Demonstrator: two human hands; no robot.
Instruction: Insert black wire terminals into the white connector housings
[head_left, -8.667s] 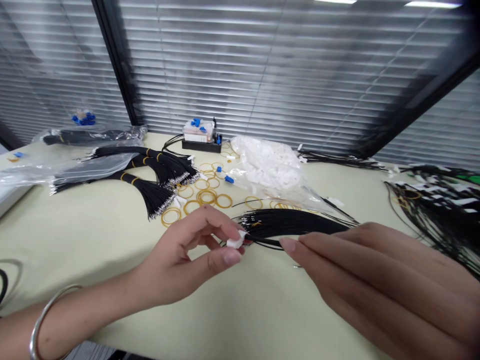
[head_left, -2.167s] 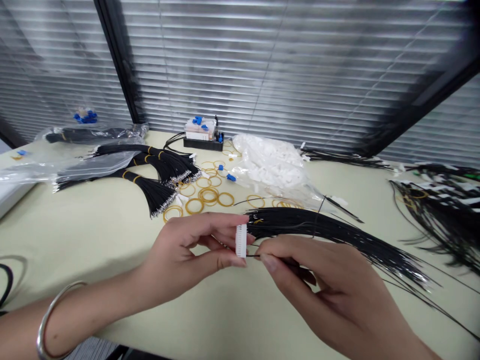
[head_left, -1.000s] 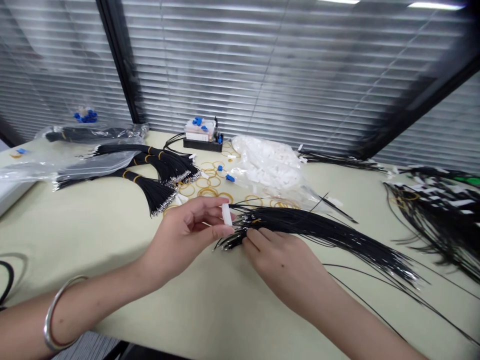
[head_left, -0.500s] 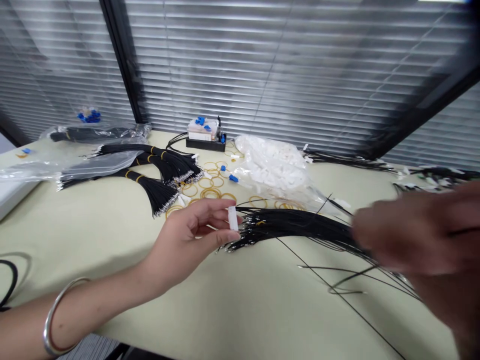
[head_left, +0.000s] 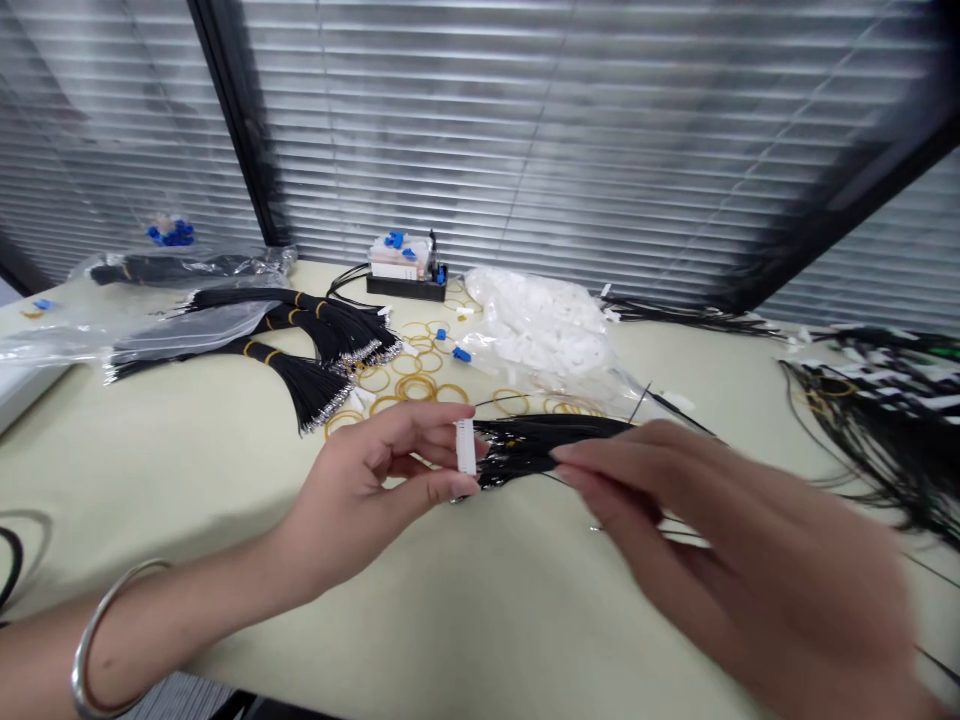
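My left hand [head_left: 367, 490] pinches a small white multi-pin connector housing [head_left: 465, 447] upright between thumb and fingertips. Just right of it lies a bundle of thin black wires [head_left: 540, 442] with shiny crimped ends, touching or nearly touching the housing. My right hand [head_left: 720, 540], blurred by motion, reaches in from the lower right. Its extended fingers lie over the bundle, and nothing shows gripped in them. Part of the bundle is hidden beneath those fingers.
Several black wire bundles tied with rubber bands [head_left: 304, 385] lie on the cream table [head_left: 225, 500] beside loose amber rubber bands [head_left: 416, 388]. Behind them are a plastic bag of white parts [head_left: 536, 325], a black stand [head_left: 405, 287], and a tangled black wire heap [head_left: 877, 440] at right.
My right hand has swept back left from the far right to over the wire bundle. My left hand stays in place with the white housing, and the bundle's right part is now covered.
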